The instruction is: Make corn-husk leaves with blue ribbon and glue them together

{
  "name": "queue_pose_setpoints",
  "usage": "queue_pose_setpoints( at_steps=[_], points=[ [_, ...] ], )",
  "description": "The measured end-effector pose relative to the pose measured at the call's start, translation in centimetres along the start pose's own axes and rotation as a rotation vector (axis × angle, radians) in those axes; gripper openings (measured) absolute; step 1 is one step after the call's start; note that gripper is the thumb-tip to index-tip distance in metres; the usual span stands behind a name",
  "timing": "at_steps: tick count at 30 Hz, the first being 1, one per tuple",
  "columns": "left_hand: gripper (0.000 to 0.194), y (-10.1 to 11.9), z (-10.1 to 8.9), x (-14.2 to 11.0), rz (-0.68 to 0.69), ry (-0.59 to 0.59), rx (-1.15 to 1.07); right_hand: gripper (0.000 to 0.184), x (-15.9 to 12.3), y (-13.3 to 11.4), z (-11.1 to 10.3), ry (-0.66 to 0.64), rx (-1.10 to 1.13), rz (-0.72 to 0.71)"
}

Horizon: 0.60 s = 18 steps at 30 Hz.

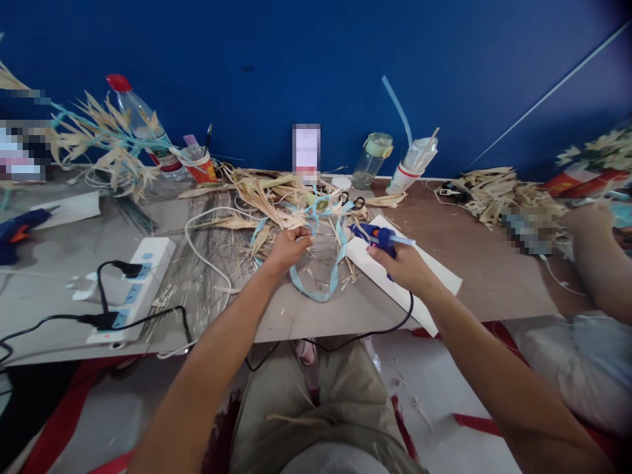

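Gripping the blue glue gun is the right hand, fingers wrapped around it and the clear glue stick poking out the back. It's up over the white sheet, roughly mid-table, nozzle side facing the left hand. That left one has its thumb and fingertips pinched together right by the light blue ribbon, but honestly I can't tell what's between them. The two hands are apart, and the ribbon loops down between them on the table.

Just past the hands there's a messy pile of dried husks, with dark-handled scissors at its right side. Thin wires are scattered to the left, then comes a white power strip with black plugs in it. Further left, a second glue gun lies by some white paper.

Along the blue wall you've got a red-capped bottle, a red cup with pens, a blurred-out phone, a clear lidded bottle and a white cup with a straw. Over on the far right, another person's arm reaches in near more husks.
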State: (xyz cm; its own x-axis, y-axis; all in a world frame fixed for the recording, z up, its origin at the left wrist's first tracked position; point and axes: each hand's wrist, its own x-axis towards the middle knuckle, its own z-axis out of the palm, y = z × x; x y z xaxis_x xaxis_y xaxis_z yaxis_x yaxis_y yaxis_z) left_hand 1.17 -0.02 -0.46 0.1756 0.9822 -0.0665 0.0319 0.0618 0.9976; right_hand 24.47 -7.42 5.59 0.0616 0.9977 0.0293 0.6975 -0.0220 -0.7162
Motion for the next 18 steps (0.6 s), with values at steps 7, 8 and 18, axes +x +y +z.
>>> queue_pose_setpoints(
  at_steps=[7, 8, 18],
  points=[
    [0.022, -0.2, 0.1, -0.1, -0.017, -0.067, -0.046, 0.039, -2.0, 2.5, -0.8, -0.038, 0.114, 0.039],
    [0.022, -0.1, 0.2, -0.1, -0.007, -0.069, -0.021, 0.041, -2.0, 2.1, -0.7, -0.078, 0.224, 0.044],
    [0.017, 0.4, 0.4, -0.5, 0.067, -0.056, 0.051, 0.051, 0.3, -3.1, 1.2, -0.3, 0.584, 0.123]
  ],
)
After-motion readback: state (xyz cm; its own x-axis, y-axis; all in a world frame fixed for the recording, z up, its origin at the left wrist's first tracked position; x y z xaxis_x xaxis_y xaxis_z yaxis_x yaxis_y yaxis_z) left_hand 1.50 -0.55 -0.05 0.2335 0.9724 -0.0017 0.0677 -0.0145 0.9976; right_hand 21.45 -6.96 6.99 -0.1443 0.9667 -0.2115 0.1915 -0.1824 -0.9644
